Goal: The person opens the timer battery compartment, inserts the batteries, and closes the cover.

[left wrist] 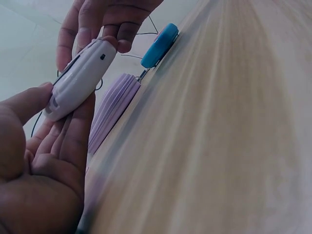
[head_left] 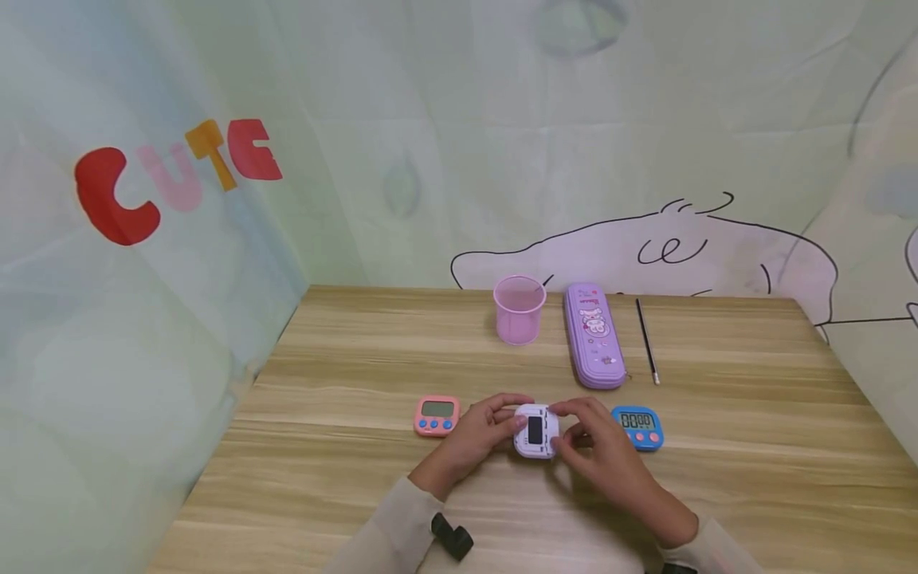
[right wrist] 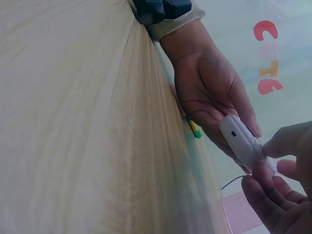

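A white digital timer is held up off the table, its back with a dark rectangle and a slotted strip facing up. My left hand grips its left side, thumb on the back and fingers beneath, as the left wrist view shows. My right hand pinches at its right edge beside the slotted strip, fingertips at the far corner and thumb at the near one. A pink timer lies face up left of my left hand. Just beyond my right hand rests a blue timer showing zeros.
Toward the back of the wooden table stand a pink cup, a purple pencil case and a dark pencil. A small yellow and green cylinder lies near my left hand in the right wrist view. Printed curtains border the table.
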Demonstrator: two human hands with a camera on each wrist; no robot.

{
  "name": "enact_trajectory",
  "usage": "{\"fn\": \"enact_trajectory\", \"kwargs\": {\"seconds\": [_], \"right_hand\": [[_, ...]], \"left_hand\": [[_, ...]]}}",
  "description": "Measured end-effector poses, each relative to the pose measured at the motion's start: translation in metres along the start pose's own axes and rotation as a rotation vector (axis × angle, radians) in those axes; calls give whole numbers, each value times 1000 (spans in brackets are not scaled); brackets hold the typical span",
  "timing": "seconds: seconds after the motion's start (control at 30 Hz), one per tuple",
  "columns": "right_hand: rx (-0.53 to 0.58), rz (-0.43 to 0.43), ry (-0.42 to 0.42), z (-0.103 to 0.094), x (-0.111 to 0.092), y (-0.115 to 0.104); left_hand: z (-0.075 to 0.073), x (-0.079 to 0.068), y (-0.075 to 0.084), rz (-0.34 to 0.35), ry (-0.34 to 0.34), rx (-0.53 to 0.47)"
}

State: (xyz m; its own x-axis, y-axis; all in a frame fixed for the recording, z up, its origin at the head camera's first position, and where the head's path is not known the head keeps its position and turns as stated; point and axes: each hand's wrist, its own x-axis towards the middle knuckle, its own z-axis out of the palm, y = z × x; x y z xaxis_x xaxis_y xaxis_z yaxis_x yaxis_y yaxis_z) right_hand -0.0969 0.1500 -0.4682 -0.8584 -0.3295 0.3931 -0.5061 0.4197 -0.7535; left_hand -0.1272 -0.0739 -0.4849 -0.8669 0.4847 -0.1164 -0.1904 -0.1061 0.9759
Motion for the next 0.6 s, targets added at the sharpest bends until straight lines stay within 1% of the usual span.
{"fn": "enact_trajectory", "kwargs": {"seconds": [0.17, 0.4, 0.6], "right_hand": [[-4, -1, 1, 0, 0, 0], [-13, 7, 0, 0, 0, 0], [-14, -25, 19, 1, 1, 2]], "left_hand": [[-1, 1, -2, 1, -5, 10], [-1, 2, -3, 4, -5, -1], [-1, 2, -2, 4, 10, -1]]}}
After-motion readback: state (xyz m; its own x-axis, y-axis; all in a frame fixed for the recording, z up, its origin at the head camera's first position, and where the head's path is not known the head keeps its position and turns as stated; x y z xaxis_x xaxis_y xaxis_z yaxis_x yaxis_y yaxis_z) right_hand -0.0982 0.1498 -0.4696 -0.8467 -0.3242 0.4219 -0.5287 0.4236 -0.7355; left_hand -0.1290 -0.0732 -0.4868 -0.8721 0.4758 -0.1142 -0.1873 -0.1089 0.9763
